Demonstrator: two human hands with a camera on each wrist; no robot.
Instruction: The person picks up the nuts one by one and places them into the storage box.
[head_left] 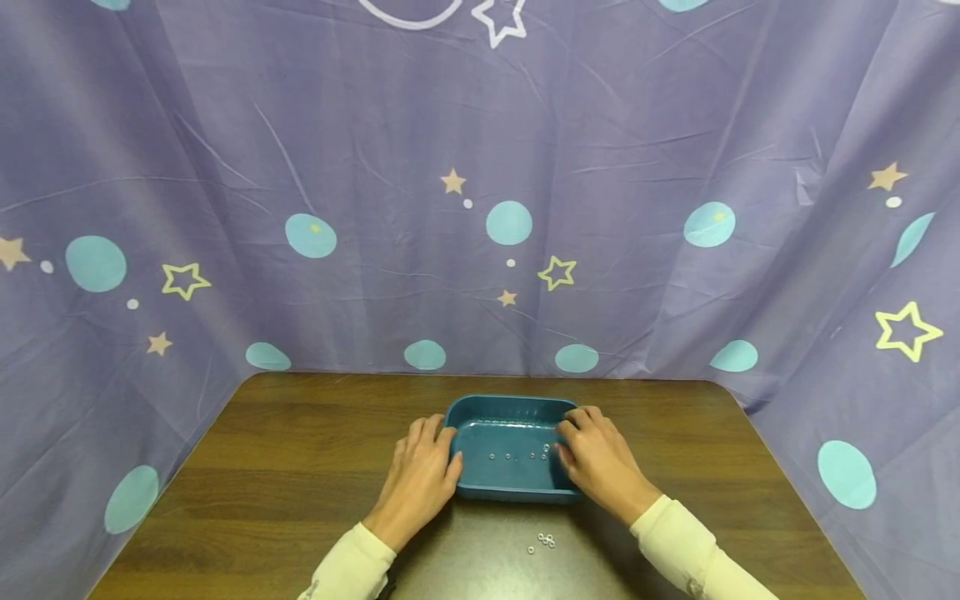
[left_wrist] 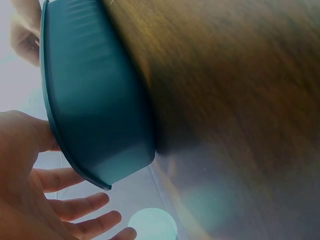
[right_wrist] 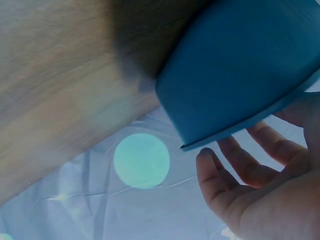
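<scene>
A teal rectangular tray (head_left: 517, 492) with raised sides rests on the table in the head view. Several small silvery rings (head_left: 533, 456) lie on its floor. At its left end my left hand (head_left: 420, 471) holds the rim, thumb and index finger over the edge; in the left wrist view the other fingers (left_wrist: 90, 206) spread past the corner. My right hand (head_left: 600, 458) holds the opposite end, its bent fingers (right_wrist: 240, 160) lapping over the rim in the right wrist view. The parts of the fingers inside the tray are partly hidden there.
Several more small silvery rings (head_left: 547, 540) lie in a loose group on the wooden table (head_left: 315, 442), in front of the tray. A purple curtain (head_left: 405, 275) with stars and dots hangs behind the table and along both sides.
</scene>
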